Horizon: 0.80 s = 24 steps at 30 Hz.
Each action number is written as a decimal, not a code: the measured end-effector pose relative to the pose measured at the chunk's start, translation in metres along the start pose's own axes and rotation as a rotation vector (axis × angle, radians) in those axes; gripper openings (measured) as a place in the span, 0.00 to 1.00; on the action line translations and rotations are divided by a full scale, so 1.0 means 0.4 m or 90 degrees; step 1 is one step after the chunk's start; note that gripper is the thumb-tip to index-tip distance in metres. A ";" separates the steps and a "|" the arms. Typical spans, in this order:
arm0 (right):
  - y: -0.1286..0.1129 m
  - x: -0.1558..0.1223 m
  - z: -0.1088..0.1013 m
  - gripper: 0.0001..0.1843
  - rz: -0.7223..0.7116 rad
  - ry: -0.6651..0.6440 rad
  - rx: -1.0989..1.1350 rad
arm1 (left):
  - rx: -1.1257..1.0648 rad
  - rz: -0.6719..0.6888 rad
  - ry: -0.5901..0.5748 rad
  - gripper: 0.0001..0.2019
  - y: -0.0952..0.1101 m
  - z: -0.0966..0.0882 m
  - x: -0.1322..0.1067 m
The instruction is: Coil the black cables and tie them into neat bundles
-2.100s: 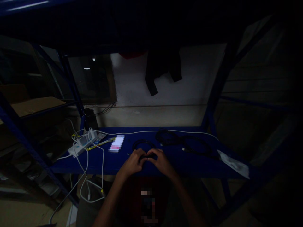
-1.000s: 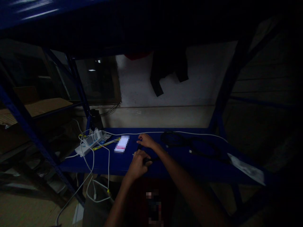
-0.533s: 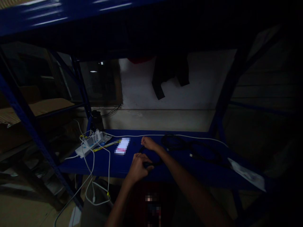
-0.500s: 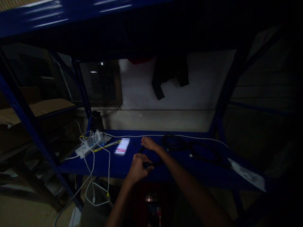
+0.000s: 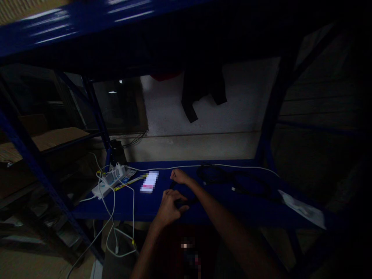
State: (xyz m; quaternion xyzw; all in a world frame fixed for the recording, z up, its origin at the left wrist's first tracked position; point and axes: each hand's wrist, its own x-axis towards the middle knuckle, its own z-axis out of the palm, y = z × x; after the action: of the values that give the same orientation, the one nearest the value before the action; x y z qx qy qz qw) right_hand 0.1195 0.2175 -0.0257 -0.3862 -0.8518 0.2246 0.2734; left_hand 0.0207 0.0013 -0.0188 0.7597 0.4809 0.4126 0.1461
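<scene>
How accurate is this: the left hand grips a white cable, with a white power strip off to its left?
Wrong colour: the head view shows the left hand gripping a black cable. The white power strip is off to its left.

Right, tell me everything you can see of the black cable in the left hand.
The black cable looks bent and flexible, perhaps plastic-sheathed; dim light hides finer detail. The left hand grips it. One stretch curves out to the right; whether that part touches the blue shelf is unclear. A short piece runs up toward the right hand, which seems to pinch it. Its ends cannot be made out.
</scene>
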 end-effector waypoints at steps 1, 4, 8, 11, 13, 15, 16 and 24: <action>0.001 -0.003 -0.003 0.05 -0.001 0.010 -0.003 | -0.001 0.001 0.008 0.10 0.000 0.000 -0.001; 0.009 -0.026 -0.022 0.03 -0.004 0.056 -0.004 | -0.005 -0.005 0.036 0.09 -0.001 0.001 -0.001; 0.033 -0.088 -0.056 0.07 -0.017 0.108 0.018 | 0.023 -0.027 0.041 0.07 -0.012 -0.009 0.032; 0.048 -0.135 -0.074 0.15 -0.032 0.122 0.038 | 0.111 -0.066 0.021 0.06 -0.022 -0.017 0.093; 0.050 -0.154 -0.079 0.16 -0.040 0.122 0.045 | 0.183 -0.103 -0.020 0.06 -0.031 -0.014 0.143; 0.047 -0.162 -0.079 0.14 -0.043 0.122 0.048 | 0.228 -0.136 -0.057 0.09 -0.044 -0.003 0.189; 0.044 -0.163 -0.078 0.13 -0.042 0.121 0.052 | 0.236 -0.145 -0.065 0.09 -0.053 0.006 0.209; 0.083 -0.139 -0.100 0.09 -0.008 0.075 0.146 | 0.259 -0.139 -0.104 0.11 -0.123 0.050 0.258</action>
State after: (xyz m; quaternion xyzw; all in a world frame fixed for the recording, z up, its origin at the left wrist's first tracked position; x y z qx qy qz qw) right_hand 0.1935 0.2010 -0.0319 -0.3599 -0.8053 0.2956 0.3670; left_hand 0.0263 0.1170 -0.0111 0.7479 0.6199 0.2261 0.0722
